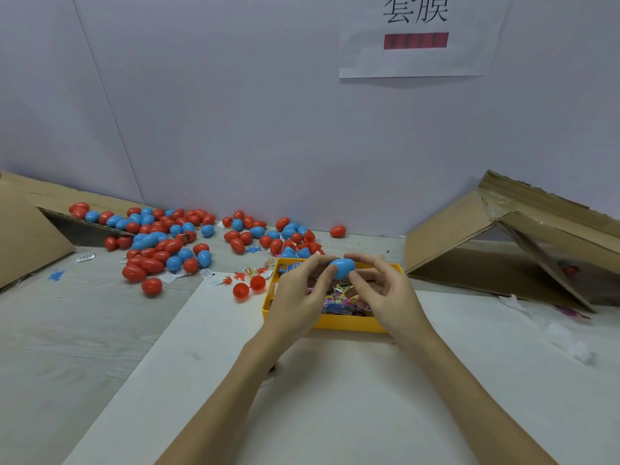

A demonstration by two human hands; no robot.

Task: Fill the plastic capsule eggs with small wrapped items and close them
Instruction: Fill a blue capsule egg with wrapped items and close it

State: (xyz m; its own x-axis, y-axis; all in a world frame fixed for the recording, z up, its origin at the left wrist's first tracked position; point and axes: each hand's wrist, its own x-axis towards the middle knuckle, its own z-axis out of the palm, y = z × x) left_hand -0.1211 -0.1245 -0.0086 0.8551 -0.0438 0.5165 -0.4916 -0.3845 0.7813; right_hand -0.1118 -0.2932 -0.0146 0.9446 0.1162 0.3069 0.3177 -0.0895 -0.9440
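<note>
Grey table (pixel 84 330), white sheet (pixel 335 397) (lavender wall (pixel 235 112))

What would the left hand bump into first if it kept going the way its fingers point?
The left hand grips a blue plastic capsule egg, its fingers aimed up and right. It would probably meet the right hand, which holds the egg's other side. Depth is hard to judge.

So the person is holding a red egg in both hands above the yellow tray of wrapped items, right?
Not quite: the egg is blue, not red. The head view shows both hands, left hand and right hand, holding a closed blue capsule egg above the yellow tray of wrapped items.
</note>
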